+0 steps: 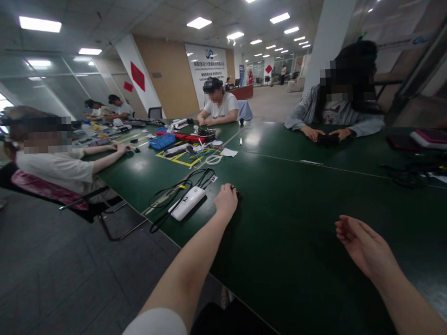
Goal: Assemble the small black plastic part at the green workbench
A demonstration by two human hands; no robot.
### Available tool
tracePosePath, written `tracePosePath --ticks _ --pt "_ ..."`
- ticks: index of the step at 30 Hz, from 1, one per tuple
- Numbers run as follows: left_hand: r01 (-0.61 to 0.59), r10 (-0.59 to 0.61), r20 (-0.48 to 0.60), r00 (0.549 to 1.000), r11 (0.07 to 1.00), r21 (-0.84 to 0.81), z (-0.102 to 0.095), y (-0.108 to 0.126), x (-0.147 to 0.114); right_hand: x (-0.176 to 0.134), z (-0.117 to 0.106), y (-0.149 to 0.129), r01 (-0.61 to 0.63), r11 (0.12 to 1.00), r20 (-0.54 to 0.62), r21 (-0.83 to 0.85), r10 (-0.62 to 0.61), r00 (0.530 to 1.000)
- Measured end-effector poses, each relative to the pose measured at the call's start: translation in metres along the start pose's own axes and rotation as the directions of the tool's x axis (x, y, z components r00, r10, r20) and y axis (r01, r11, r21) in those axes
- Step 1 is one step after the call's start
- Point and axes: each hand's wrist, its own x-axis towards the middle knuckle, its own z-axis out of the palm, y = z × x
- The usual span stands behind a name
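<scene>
Near the white box [188, 203], the curled left hand [227, 201] likely handles a dark object [239, 194], needing steadiness next; the half-open right hand [363, 245] looks empty.

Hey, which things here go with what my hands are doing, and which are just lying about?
Seemingly in use:
- small dark item, mostly hidden by your left hand
- green table, beneath your right hand

Apparently just lying about, untouched by your hands:
- white device marked 2
- blue basket
- white paper
</scene>
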Motion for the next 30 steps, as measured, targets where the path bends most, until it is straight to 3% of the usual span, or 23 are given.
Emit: tracePosePath --ticks 11,17,20,25,30 --pt "0.012 -0.012 0.004 1.0 1.0 0.007 0.003 0.003 0.0 -0.002 0.003 -0.002 -0.009 1.0 -0.004 -0.011 0.009 1.0" --pt "0.039 -0.043 -0.016 0.999 0.981 -0.189 0.002 -0.005 0.007 0.007 -0.004 0.007 0.03 0.999 0.049 0.034 -0.031 0.998" --pt "0.073 -0.05 0.063 0.997 0.896 -0.437 0.003 -0.016 0.014 0.007 -0.005 0.008 0.033 0.999 0.06 0.034 -0.035 0.998" --pt "0.079 0.012 0.156 0.988 0.824 -0.561 0.005 -0.033 0.02 0.002 0.0 0.003 0.028 0.999 0.081 0.031 -0.03 0.996" --pt "0.131 0.071 0.237 0.969 0.664 -0.736 0.004 -0.041 0.02 -0.001 0.003 0.001 0.024 0.999 0.073 0.038 -0.027 0.997"
